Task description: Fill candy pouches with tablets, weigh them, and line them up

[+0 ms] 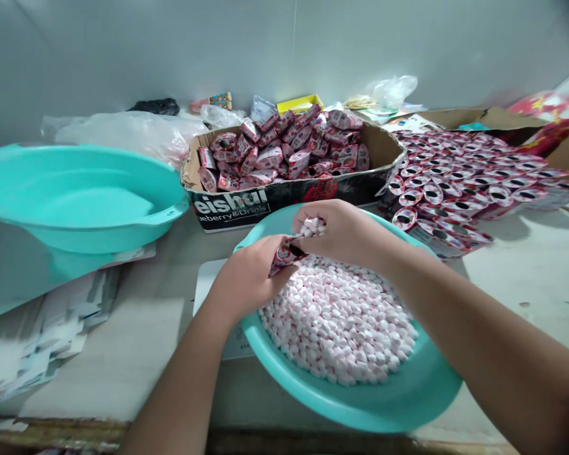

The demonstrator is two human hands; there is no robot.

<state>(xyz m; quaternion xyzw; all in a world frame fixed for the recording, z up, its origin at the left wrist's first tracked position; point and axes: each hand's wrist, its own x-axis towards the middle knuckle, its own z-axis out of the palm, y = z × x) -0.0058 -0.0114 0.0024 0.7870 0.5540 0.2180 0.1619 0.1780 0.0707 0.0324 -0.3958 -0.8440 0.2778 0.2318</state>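
Note:
My left hand [253, 272] is closed round a small pink printed candy box [284, 253], whose dark round opening faces up. Right beside that opening, my right hand [344, 234] cups a handful of white-pink candies [312, 226] with its fingers curled. Both hands are over the far left part of a turquoise basin [360, 414]. A wide heap of small pale pink and white candies [341, 322] lies in the basin. Part of the basin's right side is hidden by my right forearm.
Behind the basin, a cardboard carton [232, 212] holds many filled-looking pink boxes [275, 155]. Rows of upright boxes with open tops [446, 180] stand at the right. A second turquoise basin [85, 221] is at the left, above flat white card pieces [71, 316]. Clear plastic bags [128, 133] lie along the wall.

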